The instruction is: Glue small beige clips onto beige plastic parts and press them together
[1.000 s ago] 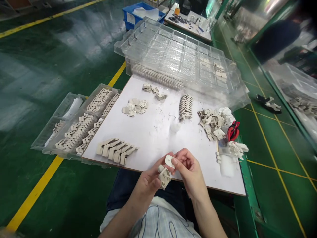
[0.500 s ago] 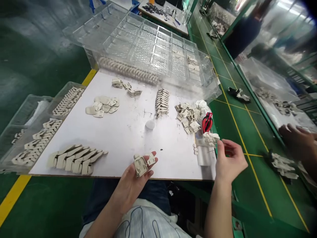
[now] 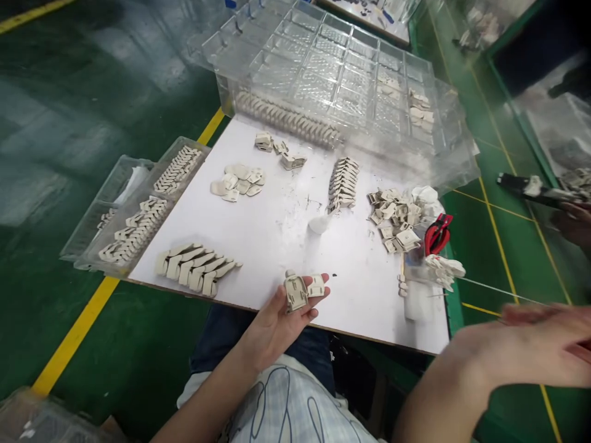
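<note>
My left hand [image 3: 289, 317] is turned palm up near the front edge of the white board, fingers curled round a beige plastic part [image 3: 296, 292]. A smaller beige piece [image 3: 316, 285] lies across its fingertips, beside the larger one. My right hand [image 3: 549, 344] is stretched out past the board's right edge, blurred. A thin pale strand [image 3: 501, 290] runs between the bundle of white pieces [image 3: 444, 271] and this hand; its fingertips are smeared, so their grip is unclear.
The white board [image 3: 272, 227] bears rows and piles of beige parts [image 3: 394, 212]. Red-handled pliers [image 3: 438, 234] lie at its right. A clear compartment tray [image 3: 323, 67] spans the back; clear boxes [image 3: 133, 215] stand left. Another person's hand [image 3: 575, 221] is at the far right.
My right hand has moved right, away from the white bundle, and the strand now stretches out behind it. The view has shifted; my left hand still holds the beige parts.
</note>
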The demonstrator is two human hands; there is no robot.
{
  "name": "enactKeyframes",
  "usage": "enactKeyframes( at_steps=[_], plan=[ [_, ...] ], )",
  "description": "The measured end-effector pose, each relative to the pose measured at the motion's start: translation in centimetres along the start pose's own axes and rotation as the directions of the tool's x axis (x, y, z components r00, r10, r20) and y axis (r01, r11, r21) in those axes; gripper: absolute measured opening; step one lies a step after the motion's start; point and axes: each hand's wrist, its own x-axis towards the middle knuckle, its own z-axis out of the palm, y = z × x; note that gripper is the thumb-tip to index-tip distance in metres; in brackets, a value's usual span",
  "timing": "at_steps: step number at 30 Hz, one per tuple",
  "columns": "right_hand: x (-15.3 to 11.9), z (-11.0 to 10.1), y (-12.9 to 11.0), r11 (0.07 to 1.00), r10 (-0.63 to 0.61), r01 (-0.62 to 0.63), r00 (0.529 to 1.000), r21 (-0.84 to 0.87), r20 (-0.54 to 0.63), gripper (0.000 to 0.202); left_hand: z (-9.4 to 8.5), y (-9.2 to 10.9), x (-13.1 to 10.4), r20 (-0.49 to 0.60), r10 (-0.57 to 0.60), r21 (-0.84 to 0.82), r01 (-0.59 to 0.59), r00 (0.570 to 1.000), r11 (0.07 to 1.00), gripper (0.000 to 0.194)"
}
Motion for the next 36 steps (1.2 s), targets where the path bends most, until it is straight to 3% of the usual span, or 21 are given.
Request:
enactKeyframes(
  at_steps=[1,3,5,8,19,24,29,34,36],
  plan=[
    [-1.7,0.4,-1.2,0.987,-0.008,0.003,0.999,0.159,0.031,0.036,0.0,0.0,0.0,-0.001,-0.002,-0.007,0.002,1.0,1.0,0.039],
    [-5.2,1.0,-3.1,0.927,0.067,-0.178,0.945,0.331,0.32,0.032,0.2,0.1,0.0,0.0,-0.002,-0.017,0.002,1.0,1.0,0.038],
    [-8.2,1.5,-4.3,0.867,0.121,-0.339,0.854,0.365,0.506,0.031,0.3,0.2,0.0,0.006,0.007,-0.03,-0.006,1.0,1.0,0.037],
    [-10.5,1.7,-4.8,0.846,0.146,-0.415,0.783,0.333,0.605,0.032,0.4,0.1,0.0,0.013,0.017,-0.04,-0.016,1.0,0.999,0.036],
    [-10.7,1.5,-4.5,0.861,0.168,-0.431,0.741,0.27,0.65,0.033,-0.2,-0.1,0.1,0.031,0.02,-0.022,-0.02,0.999,1.0,0.038],
    [-10.8,1.1,-4.7,0.853,0.179,-0.465,0.688,0.238,0.703,0.033,0.0,0.0,0.1,0.031,0.025,-0.031,-0.024,0.999,0.999,0.037],
    [-10.4,1.0,-4.0,0.835,0.179,-0.463,0.739,0.297,0.649,0.032,0.0,0.1,0.1,0.038,0.021,-0.012,-0.021,0.999,1.0,0.036],
    [-9.9,0.9,-3.8,0.855,0.173,-0.441,0.739,0.274,0.651,0.034,0.0,0.1,0.1,0.024,0.02,-0.006,-0.02,1.0,1.0,0.037],
    [-9.0,0.9,-3.6,0.846,0.162,-0.423,0.783,0.324,0.6,0.033,0.0,0.2,0.1,0.011,0.009,-0.006,-0.009,1.0,1.0,0.037]
  ],
)
